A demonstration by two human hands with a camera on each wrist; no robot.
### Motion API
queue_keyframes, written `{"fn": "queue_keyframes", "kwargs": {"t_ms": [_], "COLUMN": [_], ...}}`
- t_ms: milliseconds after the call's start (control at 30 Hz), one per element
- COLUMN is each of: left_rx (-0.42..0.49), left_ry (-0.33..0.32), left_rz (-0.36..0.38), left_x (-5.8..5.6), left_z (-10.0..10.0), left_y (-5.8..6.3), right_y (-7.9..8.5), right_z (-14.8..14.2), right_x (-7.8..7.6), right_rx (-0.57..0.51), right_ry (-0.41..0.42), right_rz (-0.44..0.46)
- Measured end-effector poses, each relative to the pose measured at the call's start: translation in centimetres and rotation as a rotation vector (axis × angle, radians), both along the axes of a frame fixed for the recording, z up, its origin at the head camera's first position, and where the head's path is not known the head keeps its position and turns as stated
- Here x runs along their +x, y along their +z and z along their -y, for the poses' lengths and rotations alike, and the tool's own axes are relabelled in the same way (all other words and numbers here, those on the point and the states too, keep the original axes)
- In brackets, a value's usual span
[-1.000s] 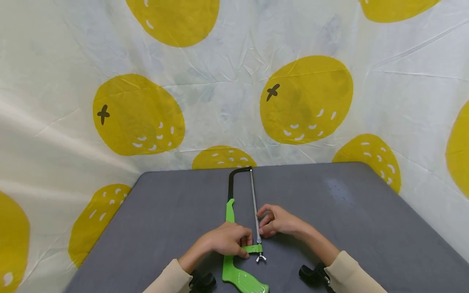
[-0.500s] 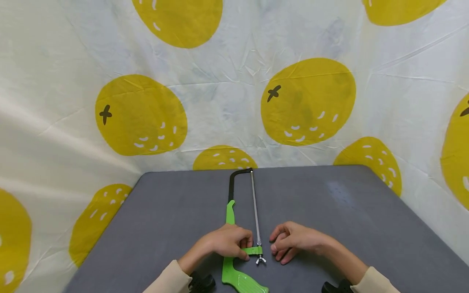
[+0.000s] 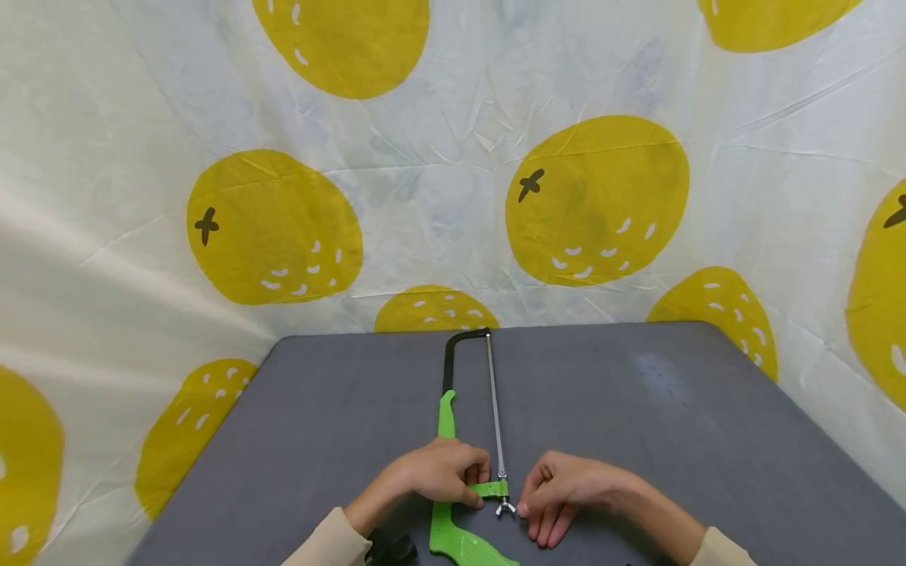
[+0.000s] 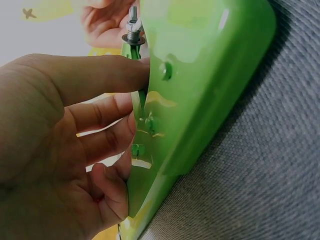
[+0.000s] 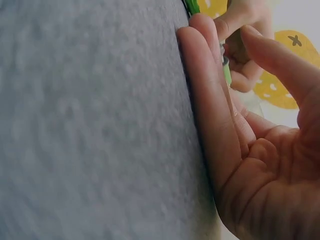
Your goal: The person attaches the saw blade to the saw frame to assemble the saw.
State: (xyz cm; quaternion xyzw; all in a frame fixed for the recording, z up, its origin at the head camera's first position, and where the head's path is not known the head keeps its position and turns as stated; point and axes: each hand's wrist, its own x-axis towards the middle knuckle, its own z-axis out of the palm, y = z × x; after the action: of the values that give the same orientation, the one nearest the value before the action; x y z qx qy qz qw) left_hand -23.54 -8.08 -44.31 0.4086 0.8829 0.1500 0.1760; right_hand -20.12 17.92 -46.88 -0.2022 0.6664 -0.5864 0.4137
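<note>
A hacksaw with a green handle [image 3: 446, 528] and a black front frame [image 3: 449, 365] lies flat on the table, its far end pointing away from me. Along its right side runs the thin grey blade [image 3: 495, 401], which ends near me at a silver wing nut [image 3: 506, 509]. My left hand [image 3: 446, 470] grips the green frame beside the crosspiece; in the left wrist view its thumb presses the green body [image 4: 200, 90]. Just right of the wing nut is my right hand [image 3: 566, 494], its lower fingers fairly straight and resting on the table. Whether its fingertips touch the nut is unclear.
The grey table [image 3: 340, 409] reaches back to a white cloth [image 3: 432, 220] printed with yellow fruit, which hangs behind and along both sides. The saw's far end lies close to the table's back edge.
My right hand has left the side of the blade, moving right and then nearer to me, and now sits beside the wing nut. The left hand and hacksaw have stayed put.
</note>
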Motion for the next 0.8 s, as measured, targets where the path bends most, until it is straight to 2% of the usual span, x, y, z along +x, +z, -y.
{"fn": "queue_keyframes", "kwargs": {"t_ms": [333,800], "left_rx": [0.007,0.000], "left_ry": [-0.005,0.003], "left_rz": [0.000,0.018], "left_x": [0.1,0.0], "left_z": [0.1,0.1], "left_y": [0.1,0.0], "right_y": [-0.1,-0.4], "right_z": [0.9,1.5], "right_x": [0.7,1.0], "right_rx": [-0.022,-0.008], "right_ry": [0.025,0.001], "right_rz": [0.026,0.007]}}
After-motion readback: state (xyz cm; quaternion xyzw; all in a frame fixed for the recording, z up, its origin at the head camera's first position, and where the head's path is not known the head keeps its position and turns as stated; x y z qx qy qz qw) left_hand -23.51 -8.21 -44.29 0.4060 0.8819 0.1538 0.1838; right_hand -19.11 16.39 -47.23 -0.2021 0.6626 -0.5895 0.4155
